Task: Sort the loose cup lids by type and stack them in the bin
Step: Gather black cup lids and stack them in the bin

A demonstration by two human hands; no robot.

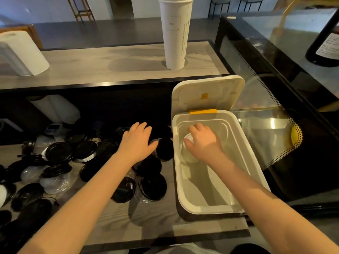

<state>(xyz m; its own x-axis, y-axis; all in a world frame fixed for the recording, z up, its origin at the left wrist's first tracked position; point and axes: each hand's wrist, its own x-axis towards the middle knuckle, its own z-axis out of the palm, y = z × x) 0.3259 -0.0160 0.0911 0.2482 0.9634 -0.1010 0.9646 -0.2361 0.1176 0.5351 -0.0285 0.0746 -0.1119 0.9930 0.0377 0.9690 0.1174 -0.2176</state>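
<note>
Several loose cup lids, black (58, 152) and clear (55, 182), lie scattered over the wooden counter on the left. A white bin (253, 173) with its hinged lid (207, 92) flipped up stands to their right. My right hand (203, 142) reaches down inside the bin and rests on a small stack of white lids (187, 154) near the far left corner; its fingers cover the stack's top. My left hand (138, 142) hovers palm down over the black lids beside the bin, fingers spread and relaxed. Whether it touches a lid is hidden.
A tall stack of white paper cups (175, 33) stands on the raised shelf behind the bin. Paper towel rolls sit at the far left (20, 54) and under the shelf (58, 109). A glass display case (275, 125) borders the bin on the right.
</note>
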